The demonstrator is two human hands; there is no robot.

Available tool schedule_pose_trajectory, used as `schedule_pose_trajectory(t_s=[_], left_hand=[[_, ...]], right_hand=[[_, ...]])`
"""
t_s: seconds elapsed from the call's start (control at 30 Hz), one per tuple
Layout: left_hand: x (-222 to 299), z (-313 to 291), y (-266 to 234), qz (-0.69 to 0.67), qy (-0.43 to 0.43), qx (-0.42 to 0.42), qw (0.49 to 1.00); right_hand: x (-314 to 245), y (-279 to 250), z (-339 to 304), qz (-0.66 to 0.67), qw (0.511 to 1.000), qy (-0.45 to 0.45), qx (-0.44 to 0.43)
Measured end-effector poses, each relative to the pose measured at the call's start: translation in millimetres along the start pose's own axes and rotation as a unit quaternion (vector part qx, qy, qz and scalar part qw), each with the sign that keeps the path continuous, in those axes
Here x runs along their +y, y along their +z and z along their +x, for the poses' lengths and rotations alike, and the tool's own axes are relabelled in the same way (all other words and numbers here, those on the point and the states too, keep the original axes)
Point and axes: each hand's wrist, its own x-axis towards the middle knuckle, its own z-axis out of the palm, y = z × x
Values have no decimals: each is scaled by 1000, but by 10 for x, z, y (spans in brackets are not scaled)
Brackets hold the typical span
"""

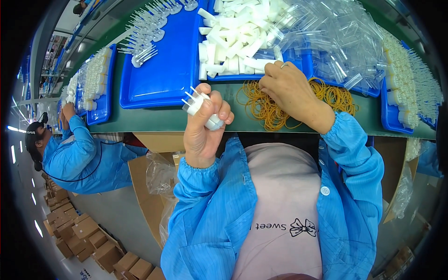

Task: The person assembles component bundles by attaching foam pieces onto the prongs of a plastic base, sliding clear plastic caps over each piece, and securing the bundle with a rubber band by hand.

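My left hand (205, 126) is closed round a small white plastic part (196, 103). Thin prongs stick out of the part's upper left, and its rounded white end (213, 122) shows below my fingers. My right hand (294, 91), with a ring on one finger, is bent over a heap of tan rubber bands (268, 109) at the table's near side. Its fingertips are drawn together beside the front rim of a blue tray of white blocky pieces (233, 39); what they pinch, if anything, is hidden.
A blue tray (161, 77) bears several white pronged parts (144, 32) at its far end. Clear plastic pieces (336, 46) fill a tray at the far right. More trays stand at both sides. A co-worker in a blue coat (77, 156) sits left; cardboard boxes (86, 227) lie behind.
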Motion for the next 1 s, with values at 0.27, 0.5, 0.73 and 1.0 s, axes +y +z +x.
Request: schedule_pose_trajectory(t_s=[0.27,0.5,0.73,1.0], left_hand=[[-317,111,318,319,-22,-17,947],[-519,454,291,474,28,-94,875],[-589,586,481,658,258,-173,686],[-213,291,541,202,-105,-209,951]], right_hand=[[48,-282,21,161,978,111,68],[76,-483,62,526,814,223,105],[-283,-790,55,164,975,-104,105],[-408,-1121,-467,28,996,21,80]])
